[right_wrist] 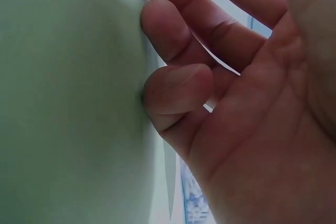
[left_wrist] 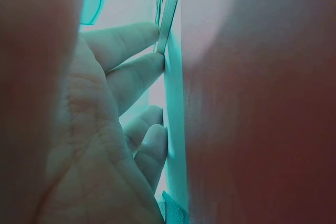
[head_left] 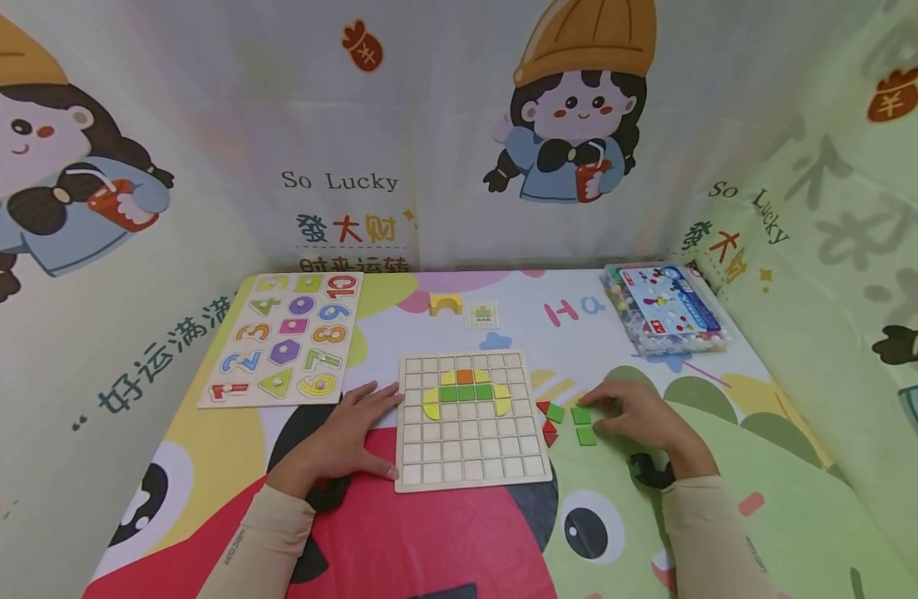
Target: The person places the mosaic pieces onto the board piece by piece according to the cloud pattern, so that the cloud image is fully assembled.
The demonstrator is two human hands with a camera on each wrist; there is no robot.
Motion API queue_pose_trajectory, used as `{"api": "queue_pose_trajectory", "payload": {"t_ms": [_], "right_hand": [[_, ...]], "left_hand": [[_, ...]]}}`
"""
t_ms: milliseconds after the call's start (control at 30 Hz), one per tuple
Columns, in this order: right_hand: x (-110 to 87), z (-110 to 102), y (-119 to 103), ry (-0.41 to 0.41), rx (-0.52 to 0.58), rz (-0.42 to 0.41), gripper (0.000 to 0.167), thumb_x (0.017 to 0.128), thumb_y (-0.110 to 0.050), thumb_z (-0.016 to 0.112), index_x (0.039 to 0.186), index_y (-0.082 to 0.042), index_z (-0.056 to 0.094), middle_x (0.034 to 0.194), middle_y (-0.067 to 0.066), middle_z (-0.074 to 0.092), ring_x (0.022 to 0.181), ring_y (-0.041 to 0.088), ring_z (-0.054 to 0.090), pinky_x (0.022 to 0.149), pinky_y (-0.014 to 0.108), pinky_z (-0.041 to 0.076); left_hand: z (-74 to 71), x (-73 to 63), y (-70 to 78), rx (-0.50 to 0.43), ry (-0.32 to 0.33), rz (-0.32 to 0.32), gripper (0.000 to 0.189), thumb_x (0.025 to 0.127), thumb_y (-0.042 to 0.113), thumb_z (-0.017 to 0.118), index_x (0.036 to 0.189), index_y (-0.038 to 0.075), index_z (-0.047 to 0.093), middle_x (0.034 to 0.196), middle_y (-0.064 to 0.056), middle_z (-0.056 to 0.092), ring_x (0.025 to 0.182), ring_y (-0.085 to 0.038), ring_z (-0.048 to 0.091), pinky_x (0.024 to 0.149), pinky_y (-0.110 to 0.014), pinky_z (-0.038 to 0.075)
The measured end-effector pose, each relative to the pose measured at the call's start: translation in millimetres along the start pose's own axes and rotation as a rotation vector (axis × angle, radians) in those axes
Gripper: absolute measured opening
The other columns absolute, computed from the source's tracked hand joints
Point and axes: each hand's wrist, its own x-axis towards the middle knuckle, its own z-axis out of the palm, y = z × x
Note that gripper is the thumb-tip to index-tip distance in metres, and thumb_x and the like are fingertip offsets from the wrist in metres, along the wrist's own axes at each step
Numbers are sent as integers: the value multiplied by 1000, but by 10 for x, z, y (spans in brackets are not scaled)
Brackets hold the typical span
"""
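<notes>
A wooden grid board (head_left: pixel 470 453) lies in front of me, with yellow curved pieces (head_left: pixel 431 403), green squares (head_left: pixel 466 392) and an orange square (head_left: pixel 465 377) set in its upper cells. My left hand (head_left: pixel 347 437) rests on the table with fingers spread, fingertips and thumb at the board's left edge. To the right of the board, my right hand (head_left: pixel 639 414) has its fingers lightly bent, with fingertips down at a loose green square (head_left: pixel 581 415). Another green square (head_left: pixel 586 436) lies just below it. Closer to the board are one more green square (head_left: pixel 555 413) and small red triangles (head_left: pixel 550 433).
A number puzzle board (head_left: pixel 283 341) lies at the back left. Behind the grid board are a yellow arch block (head_left: pixel 446 304) and a small pattern card (head_left: pixel 482 315). A clear plastic box (head_left: pixel 664 308) of colourful pieces stands at the back right, near the printed curtain.
</notes>
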Motion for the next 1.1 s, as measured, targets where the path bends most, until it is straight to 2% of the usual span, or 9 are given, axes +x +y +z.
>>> {"api": "queue_pose_trajectory", "payload": {"t_ms": [200,433,667,800,967,1100], "right_hand": [[15,25,-26,2,14,-28,32,83,-10,89,114,-11,81,108,2,76,90,13,61,78,27,54],[46,47,-38,-7,2,-8,28,87,-11,86,114,-10,80,103,0,73,86,11,57,74,26,50],[62,65,-34,22,-31,-10,22,85,-11,87,106,-11,80,98,-2,72,85,8,58,76,28,53],[63,61,-45,43,-33,-5,23,86,-13,88,107,-10,81,99,-1,74,86,8,60,78,29,55],[70,83,-89,106,-14,-16,22,86,-9,86,107,-13,81,102,0,76,88,9,62,77,28,56],[126,141,-176,193,12,-97,24,85,-4,84,107,-14,80,103,1,75,85,13,62,70,26,53]], "left_hand": [[-9,-11,23,5,-4,-1,117,66,55,96,164,24,40,175,-1,30,162,-38,16,108,-60,54],[-26,-25,50,5,-5,-4,117,67,53,96,164,22,40,174,-2,31,162,-39,16,108,-60,55],[-39,-18,60,13,-12,-6,117,67,53,96,165,23,39,175,-1,30,162,-38,16,109,-59,54],[-40,-14,63,15,-11,-6,116,67,52,96,165,23,39,175,-1,30,162,-38,15,108,-59,55],[-38,-16,67,12,-12,-3,116,68,51,96,165,23,39,175,-1,30,162,-38,15,110,-60,53],[-45,-26,74,15,-9,-3,116,67,52,96,164,23,40,175,-1,30,162,-38,15,111,-60,53]]}}
